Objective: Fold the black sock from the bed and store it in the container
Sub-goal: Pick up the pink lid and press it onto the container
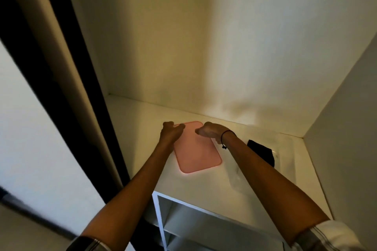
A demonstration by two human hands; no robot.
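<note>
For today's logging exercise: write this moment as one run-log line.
left hand: open, at pink lid | right hand: open, over lid | black sock: in clear container

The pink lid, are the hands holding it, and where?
Neither hand clearly holds it. The left hand and right hand are open at the far end of the pink lid; whether they touch it cannot be told.

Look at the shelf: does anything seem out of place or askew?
The pink lid lies flat on the shelf, askew to its edges and off the clear container, which stands open to its right with the black sock inside. Both hands, left and right, are at the lid's far end. Nothing looks spilled or damaged.
</note>
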